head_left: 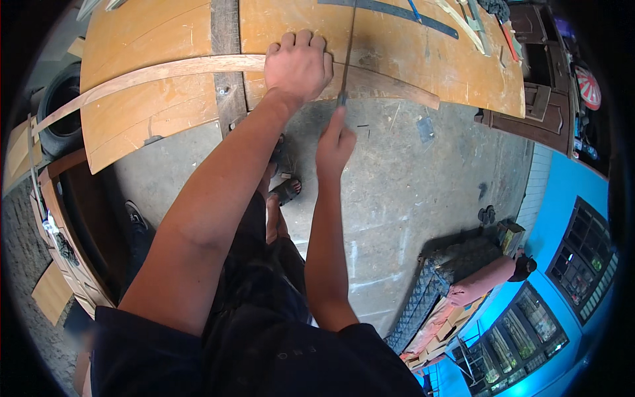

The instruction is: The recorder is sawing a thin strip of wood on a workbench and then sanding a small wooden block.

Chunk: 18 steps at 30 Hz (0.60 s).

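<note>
A long, thin strip of wood (165,68) lies across a worn plywood tabletop (152,33), its left end jutting past the board's edge. My left hand (299,65) presses on the strip from above, fingers curled over its far side. Just to the right, my right hand (335,147) grips the handle of a saw (348,56). Its narrow dark blade, seen nearly edge-on, crosses the strip and points away from me. Whether the blade has cut into the wood is too fine to make out.
A metal ruler (397,16), a blue pencil (415,9) and wood offcuts (461,23) lie on the far right of the tabletop. A tyre (59,109) stands at the left. Another person's shoe (135,216) shows on the floor. Sandals (486,215) lie at right.
</note>
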### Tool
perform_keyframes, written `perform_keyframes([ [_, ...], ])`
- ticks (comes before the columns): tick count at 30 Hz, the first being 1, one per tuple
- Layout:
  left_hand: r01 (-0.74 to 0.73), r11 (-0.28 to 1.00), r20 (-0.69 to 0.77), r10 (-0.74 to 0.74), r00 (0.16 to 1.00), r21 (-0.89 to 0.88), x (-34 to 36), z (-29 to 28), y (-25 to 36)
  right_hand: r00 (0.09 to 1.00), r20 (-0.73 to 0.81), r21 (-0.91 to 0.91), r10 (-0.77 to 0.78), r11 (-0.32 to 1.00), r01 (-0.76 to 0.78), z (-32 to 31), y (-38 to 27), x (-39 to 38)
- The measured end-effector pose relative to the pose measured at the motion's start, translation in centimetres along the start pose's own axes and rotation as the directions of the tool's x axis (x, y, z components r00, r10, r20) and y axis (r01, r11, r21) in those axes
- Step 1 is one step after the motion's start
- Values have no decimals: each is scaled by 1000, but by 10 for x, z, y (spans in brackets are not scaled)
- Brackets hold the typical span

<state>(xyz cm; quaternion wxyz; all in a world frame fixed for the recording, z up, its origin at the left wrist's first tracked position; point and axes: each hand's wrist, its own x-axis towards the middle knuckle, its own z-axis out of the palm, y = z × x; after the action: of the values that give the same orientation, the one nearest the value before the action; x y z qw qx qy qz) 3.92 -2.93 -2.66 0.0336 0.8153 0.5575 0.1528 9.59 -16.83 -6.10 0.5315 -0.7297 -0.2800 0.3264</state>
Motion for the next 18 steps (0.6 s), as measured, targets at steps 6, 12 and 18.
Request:
perform_keyframes([
  [6,5,1000,25,-6,1000,21,1,-8,0,989,-31,116,142,984,-137,0,26,-63],
  [12,11,1000,-4,-11,1000,23,0,-6,-5,944,-25,220,329,923,-316,-14,27,-111],
  [18,-8,1000,-11,8,1000,21,0,-1,-1,991,-8,143,134,981,-131,0,-6,-1],
])
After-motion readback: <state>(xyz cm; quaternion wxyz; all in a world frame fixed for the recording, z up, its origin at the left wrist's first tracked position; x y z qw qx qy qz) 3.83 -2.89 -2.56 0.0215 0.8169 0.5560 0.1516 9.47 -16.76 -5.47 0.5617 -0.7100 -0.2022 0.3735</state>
